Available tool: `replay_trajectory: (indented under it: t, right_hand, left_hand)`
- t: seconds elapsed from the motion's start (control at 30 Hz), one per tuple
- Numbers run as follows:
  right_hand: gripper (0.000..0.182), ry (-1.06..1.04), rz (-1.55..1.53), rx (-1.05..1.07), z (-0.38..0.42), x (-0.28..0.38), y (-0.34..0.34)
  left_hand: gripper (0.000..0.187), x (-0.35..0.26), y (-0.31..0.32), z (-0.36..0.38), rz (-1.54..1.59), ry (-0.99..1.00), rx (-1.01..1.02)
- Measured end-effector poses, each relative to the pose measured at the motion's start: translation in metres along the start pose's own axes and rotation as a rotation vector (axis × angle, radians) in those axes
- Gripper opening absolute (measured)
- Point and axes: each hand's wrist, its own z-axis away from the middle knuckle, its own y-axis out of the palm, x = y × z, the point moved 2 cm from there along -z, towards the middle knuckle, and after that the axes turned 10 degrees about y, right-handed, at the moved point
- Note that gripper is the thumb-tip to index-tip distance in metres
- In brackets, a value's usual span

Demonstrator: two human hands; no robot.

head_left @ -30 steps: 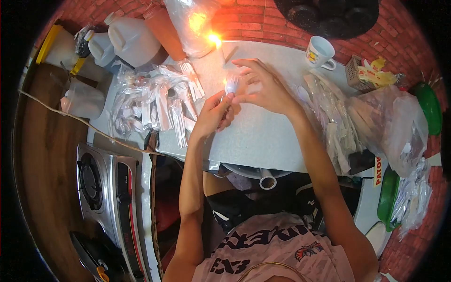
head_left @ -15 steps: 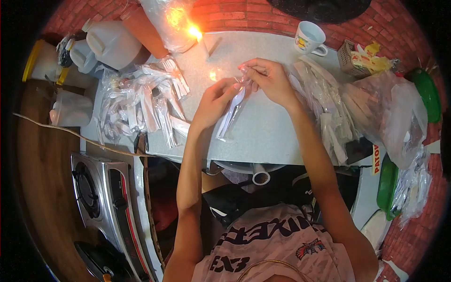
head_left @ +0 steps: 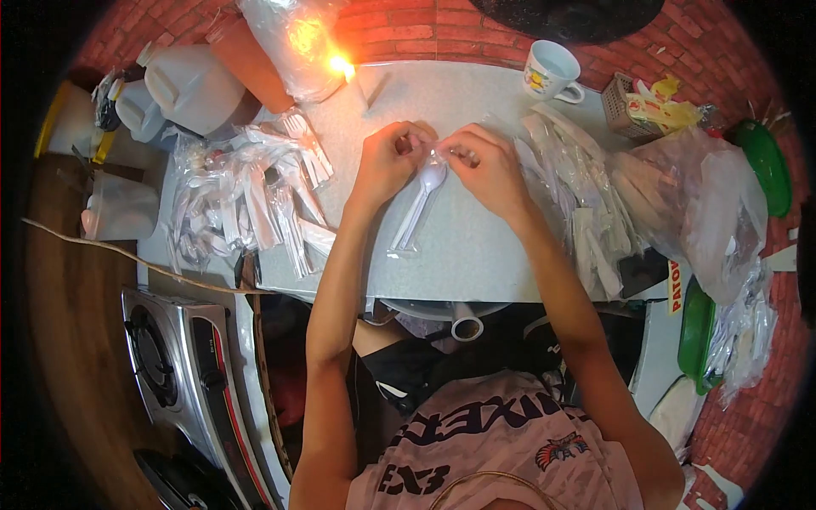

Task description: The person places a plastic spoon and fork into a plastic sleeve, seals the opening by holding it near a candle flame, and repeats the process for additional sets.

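A white plastic spoon [head_left: 432,177] lies in a clear plastic sleeve [head_left: 406,236] on the table, bowl end away from me, with another white handle alongside it. My left hand [head_left: 393,160] is closed in a pinch at the far left corner of the sleeve. Opposite it, my right hand [head_left: 483,161] pinches the far right corner, so the sleeve's end is stretched between my fingertips just beyond the spoon's bowl. The exact edge of the plastic is partly hidden by my fingers. Beyond the hands burns a lit candle [head_left: 357,92].
Wrapped cutlery [head_left: 255,191] is heaped at left, near plastic jugs [head_left: 200,89]. Unwrapped-looking white cutlery in bags [head_left: 586,195] lies at right. A mug [head_left: 552,70] and a small basket [head_left: 625,109] stand at the back. A gas stove [head_left: 174,357] sits lower left.
My hands have drawn apart and now hold the sleeve's two far corners. The spoon's bowl, partly covered before, shows plainly between them. The view has shifted slightly.
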Motion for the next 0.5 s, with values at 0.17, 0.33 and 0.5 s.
replay_trajectory:
  t: [0.17,0.33,0.5]
  right_hand:
    - [0.008,-0.166,0.168,-0.042,0.016,0.009,0.004]
    - [0.010,-0.161,0.196,-0.011,0.024,0.012,0.005]
    - [0.010,-0.184,0.215,-0.016,0.033,0.014,0.003]
  left_hand:
    - [0.011,0.000,0.000,0.000,0.038,0.034,-0.024]
    - [0.012,-0.001,-0.002,0.000,-0.040,0.068,0.004]
    - [0.014,-0.008,-0.002,0.002,-0.050,0.044,0.015]
